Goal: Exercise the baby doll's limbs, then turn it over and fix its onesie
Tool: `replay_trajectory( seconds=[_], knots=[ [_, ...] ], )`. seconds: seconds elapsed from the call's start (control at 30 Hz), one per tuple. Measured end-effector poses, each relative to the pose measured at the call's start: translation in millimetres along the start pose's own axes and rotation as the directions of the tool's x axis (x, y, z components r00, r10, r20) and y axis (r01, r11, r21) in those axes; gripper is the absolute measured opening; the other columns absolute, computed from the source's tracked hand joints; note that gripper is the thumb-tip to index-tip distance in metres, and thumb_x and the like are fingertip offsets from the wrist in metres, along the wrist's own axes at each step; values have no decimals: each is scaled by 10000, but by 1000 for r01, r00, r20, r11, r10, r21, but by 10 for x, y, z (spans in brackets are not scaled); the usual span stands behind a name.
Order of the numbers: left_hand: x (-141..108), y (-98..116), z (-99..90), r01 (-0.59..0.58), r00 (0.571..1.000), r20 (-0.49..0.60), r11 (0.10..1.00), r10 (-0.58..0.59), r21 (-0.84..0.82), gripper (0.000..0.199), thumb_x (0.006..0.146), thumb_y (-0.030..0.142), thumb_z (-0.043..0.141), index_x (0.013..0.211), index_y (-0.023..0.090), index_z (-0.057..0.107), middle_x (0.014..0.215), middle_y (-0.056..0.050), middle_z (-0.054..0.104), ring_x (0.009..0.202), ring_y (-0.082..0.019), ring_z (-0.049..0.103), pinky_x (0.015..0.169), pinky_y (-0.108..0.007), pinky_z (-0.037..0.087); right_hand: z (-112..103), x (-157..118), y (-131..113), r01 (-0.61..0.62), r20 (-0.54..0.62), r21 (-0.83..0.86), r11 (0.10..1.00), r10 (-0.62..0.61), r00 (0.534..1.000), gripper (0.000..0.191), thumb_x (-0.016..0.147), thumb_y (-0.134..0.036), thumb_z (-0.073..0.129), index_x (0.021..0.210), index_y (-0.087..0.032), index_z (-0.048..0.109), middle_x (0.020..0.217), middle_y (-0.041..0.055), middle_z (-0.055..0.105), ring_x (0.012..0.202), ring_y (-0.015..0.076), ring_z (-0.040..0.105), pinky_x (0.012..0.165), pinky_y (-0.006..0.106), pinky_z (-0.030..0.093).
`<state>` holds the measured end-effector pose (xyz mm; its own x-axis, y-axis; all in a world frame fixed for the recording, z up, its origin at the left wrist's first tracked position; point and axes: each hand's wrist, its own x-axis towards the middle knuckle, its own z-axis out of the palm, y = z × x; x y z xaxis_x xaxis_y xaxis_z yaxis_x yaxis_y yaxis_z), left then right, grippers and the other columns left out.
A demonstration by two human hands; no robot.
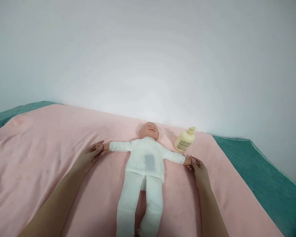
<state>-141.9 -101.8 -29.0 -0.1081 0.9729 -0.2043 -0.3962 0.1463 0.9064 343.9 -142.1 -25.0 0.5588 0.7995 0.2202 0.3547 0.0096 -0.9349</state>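
A baby doll [146, 158] in a white top and white trousers lies on its back, its head away from me and both arms stretched out sideways. My left hand [90, 156] grips the doll's hand on the left between thumb and fingers. On the other side, my right hand [198, 167] holds the doll's other hand in the same way. A pale yellow pump bottle [184, 141] stands just above the doll's arm on the right, touched by neither hand. The doll's feet are cut off by the lower edge of the view.
A pink blanket [93, 121] with creases on the left lies under the doll. Green cloth [259, 171] shows beyond it at the right, and more at the far left. A plain pale wall [148, 59] rises behind.
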Motion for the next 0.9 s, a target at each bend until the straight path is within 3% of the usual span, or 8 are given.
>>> replay_trajectory(
  seconds=[0.2,0.4,0.57,0.9],
  knots=[
    [-19,5,10,16,1000,7,999,-16,29,531,713,210,803,1203,177,603,1068,-91,706,929,-191,694,800,-224,588,-25,-20,-16,-140,53,-25,990,142,989,334,887,-453,599,1013,-145,626,883,43,660,731,139,634,692,325,556],
    [-122,64,128,31,995,-99,993,-20,117,373,790,298,738,1127,171,642,1028,-86,714,886,-166,692,742,-194,578,-54,-2,8,-181,48,-40,983,183,982,298,778,-510,636,776,-214,666,650,52,650,654,256,646,548,380,538],
    [-140,85,158,-4,995,-98,992,17,124,291,837,335,672,1064,153,676,1049,-104,710,923,-194,687,772,-225,577,-42,10,48,-175,26,-21,984,176,984,313,776,-542,566,818,-249,669,723,48,681,770,312,663,580,406,546],
    [-77,31,74,2,999,-53,993,4,115,297,906,274,573,1184,176,608,1143,-100,682,1027,-190,659,844,-243,560,-26,28,23,-141,51,82,987,138,989,300,766,-418,641,957,-193,694,870,77,685,780,255,661,611,348,563]
  ],
)
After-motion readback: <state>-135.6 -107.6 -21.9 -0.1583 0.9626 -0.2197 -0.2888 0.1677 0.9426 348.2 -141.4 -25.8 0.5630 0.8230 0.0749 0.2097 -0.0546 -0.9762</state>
